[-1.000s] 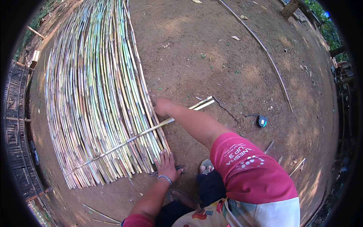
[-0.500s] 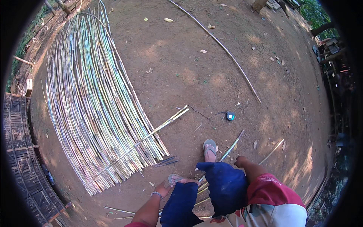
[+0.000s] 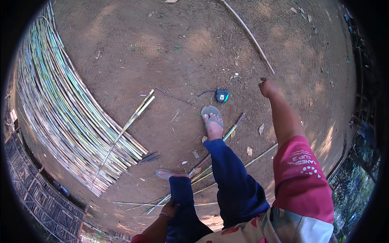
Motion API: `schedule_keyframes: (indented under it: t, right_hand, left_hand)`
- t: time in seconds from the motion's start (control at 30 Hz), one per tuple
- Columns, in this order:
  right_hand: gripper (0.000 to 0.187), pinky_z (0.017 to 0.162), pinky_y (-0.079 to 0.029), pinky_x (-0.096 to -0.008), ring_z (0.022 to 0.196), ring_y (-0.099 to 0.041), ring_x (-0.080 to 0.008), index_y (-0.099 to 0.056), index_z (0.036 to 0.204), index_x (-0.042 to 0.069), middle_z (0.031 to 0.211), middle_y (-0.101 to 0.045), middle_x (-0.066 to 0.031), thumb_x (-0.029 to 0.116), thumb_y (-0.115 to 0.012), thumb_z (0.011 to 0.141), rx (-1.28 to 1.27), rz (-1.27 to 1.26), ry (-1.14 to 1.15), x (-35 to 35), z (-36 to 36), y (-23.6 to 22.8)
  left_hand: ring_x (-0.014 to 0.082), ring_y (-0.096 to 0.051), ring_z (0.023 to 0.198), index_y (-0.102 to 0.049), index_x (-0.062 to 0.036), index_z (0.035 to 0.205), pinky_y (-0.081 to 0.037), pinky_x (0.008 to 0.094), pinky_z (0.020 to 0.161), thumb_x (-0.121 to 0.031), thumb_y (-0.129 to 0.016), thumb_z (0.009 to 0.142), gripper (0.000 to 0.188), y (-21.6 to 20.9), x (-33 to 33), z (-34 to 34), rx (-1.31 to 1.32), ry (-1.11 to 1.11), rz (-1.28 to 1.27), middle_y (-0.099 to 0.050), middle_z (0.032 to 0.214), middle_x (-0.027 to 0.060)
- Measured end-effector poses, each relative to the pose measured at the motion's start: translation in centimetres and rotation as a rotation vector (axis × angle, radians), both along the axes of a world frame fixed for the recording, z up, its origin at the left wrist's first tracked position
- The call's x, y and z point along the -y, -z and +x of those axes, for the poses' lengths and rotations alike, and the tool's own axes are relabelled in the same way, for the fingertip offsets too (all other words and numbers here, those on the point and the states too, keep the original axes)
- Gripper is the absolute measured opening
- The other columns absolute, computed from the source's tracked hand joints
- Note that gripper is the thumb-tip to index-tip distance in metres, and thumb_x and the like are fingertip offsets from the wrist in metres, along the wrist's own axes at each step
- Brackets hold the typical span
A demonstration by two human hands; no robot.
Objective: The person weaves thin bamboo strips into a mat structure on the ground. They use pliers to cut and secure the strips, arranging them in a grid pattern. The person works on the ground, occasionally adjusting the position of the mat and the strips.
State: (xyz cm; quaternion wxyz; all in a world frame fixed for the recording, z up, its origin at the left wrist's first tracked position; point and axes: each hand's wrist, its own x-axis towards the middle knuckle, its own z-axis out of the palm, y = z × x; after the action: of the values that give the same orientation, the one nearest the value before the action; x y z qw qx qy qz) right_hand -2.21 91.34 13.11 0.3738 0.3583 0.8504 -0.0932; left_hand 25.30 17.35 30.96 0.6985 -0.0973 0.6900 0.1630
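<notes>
Dappled earth (image 3: 182, 60), and there lies the pole (image 3: 248, 30), right hand (image 3: 267, 87) out near its tip, left hand (image 3: 170, 209) by the left leg (image 3: 182, 188), finger spread unclear on both, and well-planted feet (image 3: 214, 128) should steady this reach!

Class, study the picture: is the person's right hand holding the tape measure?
No, the tape measure lies on the ground, to the left of the right hand and apart from it.
</notes>
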Motion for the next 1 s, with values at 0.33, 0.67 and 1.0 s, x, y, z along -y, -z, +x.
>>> schedule_keyframes:
  t: [0.33, 0.67, 1.0]
  right_hand:
    - [0.058, 0.108, -0.045, -0.0474, 0.128, -0.055, -0.0411, -0.040, 0.151, 0.006, 0.142, -0.054, -0.0244, 0.015, -0.049, 0.094, -0.214, 0.301, 0.011, -15.5, -2.0, 15.4]
    - [0.028, 0.076, -0.052, -0.0475, 0.091, -0.068, -0.0357, -0.057, 0.120, 0.006, 0.098, -0.069, -0.0179, 0.020, -0.058, 0.096, -0.480, 0.328, -0.124, -0.8, -3.3, 12.5]
    - [0.028, 0.072, -0.047, -0.0529, 0.078, -0.060, -0.0486, -0.051, 0.103, 0.001, 0.085, -0.062, -0.0276, 0.029, -0.055, 0.103, -0.625, -0.362, 0.001, 33.8, -2.3, 10.8]
  left_hand:
    - [0.0375, -0.060, 0.121, -0.060, -0.0055, 0.134, -0.044, 0.0473, 0.106, -0.047, -0.064, 0.093, 0.059, 3.3, -17.1, -3.7, -0.030, 0.169, 0.090, -0.065, 0.129, 0.0203]
    - [0.0378, -0.057, 0.127, -0.052, -0.0023, 0.141, -0.044, 0.0441, 0.108, -0.046, -0.059, 0.098, 0.062, 1.2, -20.0, -2.0, 0.051, -0.216, 0.090, -0.060, 0.135, 0.0232]
    - [0.0316, -0.063, 0.122, -0.053, -0.0022, 0.138, -0.049, 0.0390, 0.102, -0.037, -0.066, 0.097, 0.055, 1.7, -18.9, 5.9, 0.057, -0.609, 0.189, -0.066, 0.126, 0.0213]
